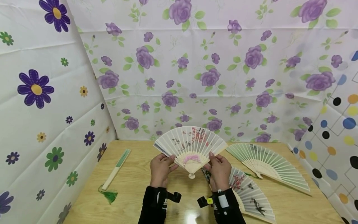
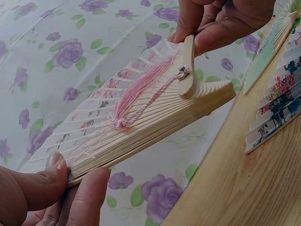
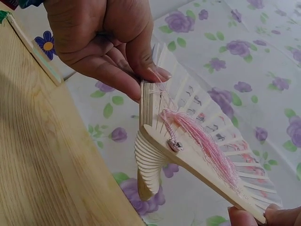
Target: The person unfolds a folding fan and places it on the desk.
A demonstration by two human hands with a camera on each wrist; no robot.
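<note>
Both hands hold a white folding fan (image 1: pixel 179 140), spread wide, above the table in the head view. Pink blossoms are printed on its leaf. My left hand (image 1: pixel 160 169) pinches the left outer edge between thumb and fingers; in the left wrist view several ribs (image 2: pixel 136 148) are bunched there. At the opposite edge, my right hand (image 1: pixel 220 170) pinches the outer rib, its fingertips (image 3: pixel 282 216) at the lower right of the right wrist view. A pink tassel (image 2: pixel 146 84) hangs from the pivot and lies across the ribs.
On the wooden table (image 1: pixel 134 174), a closed fan (image 1: pixel 116 169) with a green tassel (image 1: pixel 110 196) lies left. Right lie an open green fan (image 1: pixel 282 165) and an open white printed fan (image 1: pixel 254 193), partly behind my right hand. Floral cloth (image 1: pixel 195 77) stands behind.
</note>
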